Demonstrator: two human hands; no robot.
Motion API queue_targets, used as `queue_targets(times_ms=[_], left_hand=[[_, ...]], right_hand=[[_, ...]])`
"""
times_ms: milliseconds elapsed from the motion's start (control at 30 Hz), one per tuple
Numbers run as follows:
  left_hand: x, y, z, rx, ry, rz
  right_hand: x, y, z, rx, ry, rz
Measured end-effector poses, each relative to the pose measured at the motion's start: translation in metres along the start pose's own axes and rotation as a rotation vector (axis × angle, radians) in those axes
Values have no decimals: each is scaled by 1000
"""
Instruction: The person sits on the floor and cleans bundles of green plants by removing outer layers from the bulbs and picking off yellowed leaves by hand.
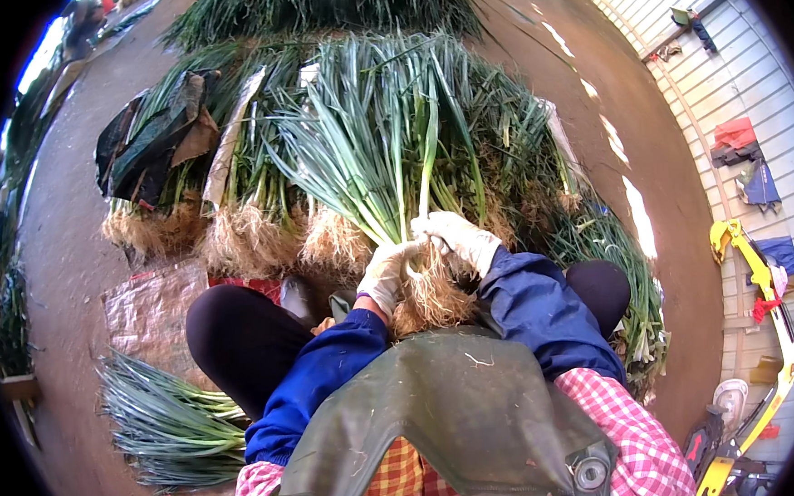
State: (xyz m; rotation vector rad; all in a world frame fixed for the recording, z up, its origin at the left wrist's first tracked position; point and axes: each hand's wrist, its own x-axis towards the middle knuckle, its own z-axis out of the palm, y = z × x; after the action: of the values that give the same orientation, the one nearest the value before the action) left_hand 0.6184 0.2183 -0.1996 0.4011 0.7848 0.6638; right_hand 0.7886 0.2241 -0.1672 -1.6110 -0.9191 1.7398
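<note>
White work gloves cover both of my hands. My left hand [386, 276] is closed around the lower stalks of a bunch of green onions [364, 154], whose leaves fan out away from me. Beside it, at the right, my right hand [461, 237] pinches the base of a stalk just above the roots. The bunch's pale, stringy roots [431, 297] hang between my wrists, over the top edge of a dark green apron [433, 396]. Directly beyond my hands lie more rooted green onions [253, 236] in a wide row.
Trimmed-looking green onions [176, 425] lie at my left by a woven plastic sheet [155, 310]. A dark torn cloth [158, 140] covers part of the row. Another heap [314, 11] lies farther off. A yellow and white machine arm [767, 280] stands at the right, before a slatted wall [755, 89].
</note>
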Motion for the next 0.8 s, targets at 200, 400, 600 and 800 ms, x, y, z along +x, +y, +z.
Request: queue_targets(times_ms=[200, 400, 600, 800], left_hand=[[4, -2, 19, -395, -126, -22], [25, -13, 24, -334, -304, 0], [17, 2, 55, -417, -482, -67], [43, -16, 42, -100, -324, 26]], right_hand=[[-33, -23, -1, 7, -139, -78], [-46, -33, -9, -346, -227, -67], [-70, -30, -29, -23, -287, 87], [-77, -27, -18, -369, -260, 101]])
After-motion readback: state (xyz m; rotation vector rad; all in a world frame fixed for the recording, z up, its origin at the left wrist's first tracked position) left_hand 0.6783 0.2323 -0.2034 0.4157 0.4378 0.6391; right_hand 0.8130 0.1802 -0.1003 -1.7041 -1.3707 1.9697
